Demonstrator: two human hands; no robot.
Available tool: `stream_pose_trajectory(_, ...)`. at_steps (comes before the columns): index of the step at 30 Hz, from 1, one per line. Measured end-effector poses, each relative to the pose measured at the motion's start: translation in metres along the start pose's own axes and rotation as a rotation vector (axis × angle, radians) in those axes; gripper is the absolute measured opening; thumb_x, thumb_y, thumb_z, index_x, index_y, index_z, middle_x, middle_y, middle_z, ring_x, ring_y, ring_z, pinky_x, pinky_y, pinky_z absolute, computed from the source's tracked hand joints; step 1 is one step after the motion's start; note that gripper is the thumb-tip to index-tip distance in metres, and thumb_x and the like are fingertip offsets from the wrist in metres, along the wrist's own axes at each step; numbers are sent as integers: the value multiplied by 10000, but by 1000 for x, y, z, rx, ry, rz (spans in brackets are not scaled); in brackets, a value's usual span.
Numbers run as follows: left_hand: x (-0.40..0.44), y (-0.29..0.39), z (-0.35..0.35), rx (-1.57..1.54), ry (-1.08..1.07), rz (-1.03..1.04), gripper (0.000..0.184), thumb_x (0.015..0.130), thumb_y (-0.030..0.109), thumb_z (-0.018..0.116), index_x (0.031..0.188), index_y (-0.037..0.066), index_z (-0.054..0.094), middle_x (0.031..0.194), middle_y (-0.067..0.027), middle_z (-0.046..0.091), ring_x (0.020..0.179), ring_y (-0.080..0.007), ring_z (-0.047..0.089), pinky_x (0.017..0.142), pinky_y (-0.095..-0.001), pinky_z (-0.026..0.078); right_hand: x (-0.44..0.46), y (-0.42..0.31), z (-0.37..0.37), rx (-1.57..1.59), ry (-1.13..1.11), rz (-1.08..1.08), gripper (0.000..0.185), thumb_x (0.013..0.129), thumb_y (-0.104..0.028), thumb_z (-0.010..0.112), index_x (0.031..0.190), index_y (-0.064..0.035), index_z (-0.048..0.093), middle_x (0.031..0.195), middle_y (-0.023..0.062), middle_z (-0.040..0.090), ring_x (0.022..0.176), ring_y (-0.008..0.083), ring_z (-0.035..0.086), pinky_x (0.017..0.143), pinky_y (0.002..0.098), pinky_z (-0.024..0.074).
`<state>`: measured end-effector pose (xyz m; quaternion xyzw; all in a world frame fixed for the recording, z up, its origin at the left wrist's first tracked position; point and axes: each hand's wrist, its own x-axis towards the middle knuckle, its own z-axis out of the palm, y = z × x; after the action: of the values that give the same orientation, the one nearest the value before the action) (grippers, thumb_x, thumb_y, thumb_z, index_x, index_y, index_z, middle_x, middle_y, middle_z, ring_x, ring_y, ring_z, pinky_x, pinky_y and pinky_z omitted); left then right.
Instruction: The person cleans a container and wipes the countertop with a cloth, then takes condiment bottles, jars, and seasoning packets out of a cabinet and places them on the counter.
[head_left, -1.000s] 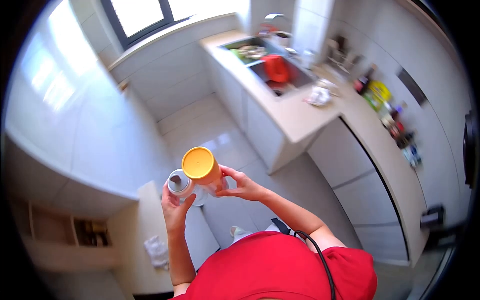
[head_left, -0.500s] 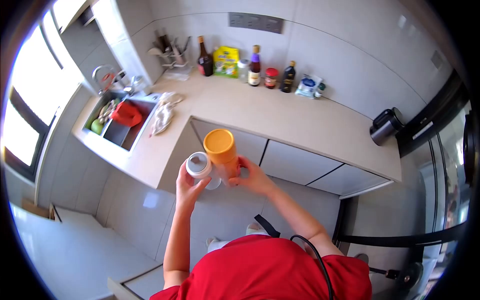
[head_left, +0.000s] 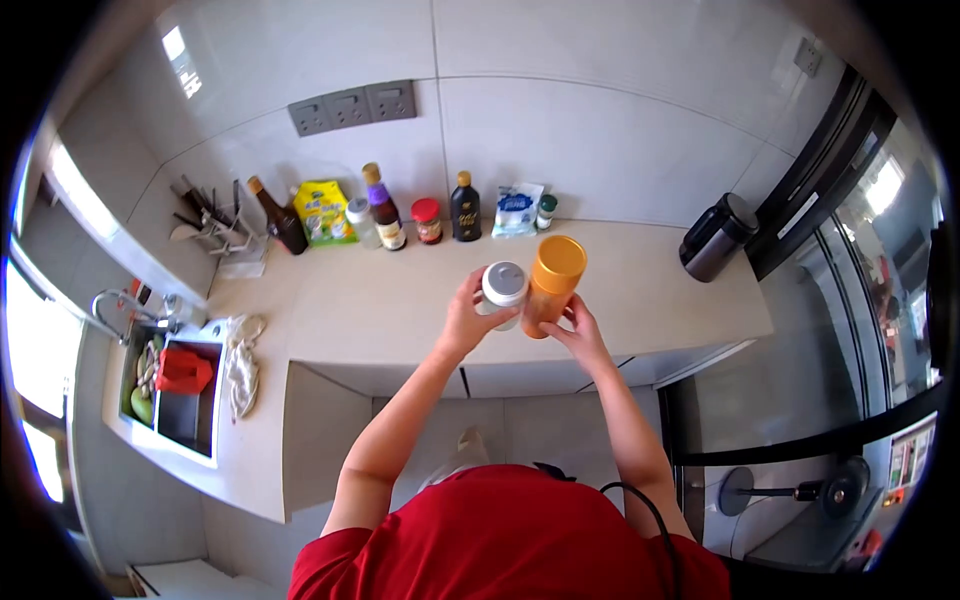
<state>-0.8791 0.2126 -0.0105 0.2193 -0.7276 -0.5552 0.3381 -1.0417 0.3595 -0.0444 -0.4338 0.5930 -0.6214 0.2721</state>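
Note:
My left hand (head_left: 466, 318) is closed around a clear jar with a white and grey lid (head_left: 505, 284). Wrapped round the lower part of a tall orange canister (head_left: 550, 295) with a yellow-orange lid is my right hand (head_left: 580, 338). Side by side, close together, both containers are held over the front part of the beige countertop (head_left: 380, 305). Whether their bases touch the surface I cannot tell.
Along the wall stand a brown bottle (head_left: 278, 217), yellow pouch (head_left: 323, 213), purple-necked bottle (head_left: 383, 210), red-lidded jar (head_left: 427, 221), black bottle (head_left: 465, 208) and blue-white packet (head_left: 517, 210). A dark kettle (head_left: 719, 238) is right; a sink (head_left: 190, 440) and cloth (head_left: 242, 365) are left.
Both hands have carried the jar and the orange canister from above the floor by the counter corner to over the countertop. The view has swung to the right.

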Motion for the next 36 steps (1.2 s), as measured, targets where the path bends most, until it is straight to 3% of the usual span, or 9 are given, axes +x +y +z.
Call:
stream_pose_trajectory(3,62,-10,33,194,-53,10,765,619,292,839,1261,76,483,1178,-99,583,1078,-237,558,891,-377,466,39,26,-48,-193,72,-13,656,751,-165,760,1291,-15,420,1184,65,538,1047,176,518,925,327,428)
stream_pose_trajectory(8,153,-40,95,81,-115,31,746,626,253,837,1257,74,481,1177,-106,580,1080,-243,554,873,-385,473,111,55,-118,-136,151,35,604,764,-153,749,1262,-23,433,1154,42,535,990,160,526,900,311,437)
stream_pose_trajectory(10,184,-59,121,142,-62,43,734,631,224,833,1253,72,474,1176,-101,577,1079,-245,555,867,-381,473,144,82,-150,-201,169,16,682,740,-173,772,1300,-10,418,1173,85,554,1022,184,551,894,325,457)
stream_pose_trajectory(18,266,-110,191,142,42,-1,656,650,173,811,1209,70,484,1155,-98,576,1078,-255,554,894,-366,450,234,161,-226,-198,58,59,694,738,-159,775,1307,-16,404,1176,100,561,1033,209,579,889,335,484)
stream_pose_trajectory(20,276,-125,200,198,51,-52,749,675,191,812,1294,43,417,1208,-106,555,1130,-230,534,921,-386,465,248,180,-237,-168,26,61,693,738,-159,775,1305,-14,403,1170,101,564,1033,213,582,891,337,484)
stream_pose_trajectory(29,298,-137,219,313,94,-102,761,694,192,794,1329,59,395,1237,-115,544,1126,-251,543,934,-368,462,281,211,-259,-177,-66,35,659,746,-160,767,1283,-11,416,1145,113,572,1017,211,578,861,334,498)
stream_pose_trajectory(32,294,-138,225,341,136,-34,800,696,171,791,1364,62,363,1253,-129,535,1128,-252,545,930,-362,466,277,211,-260,-132,-66,-23,607,742,-109,755,1253,-23,438,1103,85,576,1000,187,567,841,316,502)
stream_pose_trajectory(34,288,-158,226,361,222,59,902,666,132,808,1405,55,296,1270,-156,517,1144,-261,537,933,-357,466,280,219,-253,35,-56,94,567,728,-73,756,1215,-46,467,1088,42,549,1003,152,534,853,301,487)
stream_pose_trajectory(36,273,-119,228,272,165,22,930,645,142,819,1400,41,286,1333,-170,459,1216,-290,473,1003,-378,405,270,250,-263,19,-65,-21,555,718,-56,759,1191,-67,469,1095,14,504,1025,128,491,887,299,463)
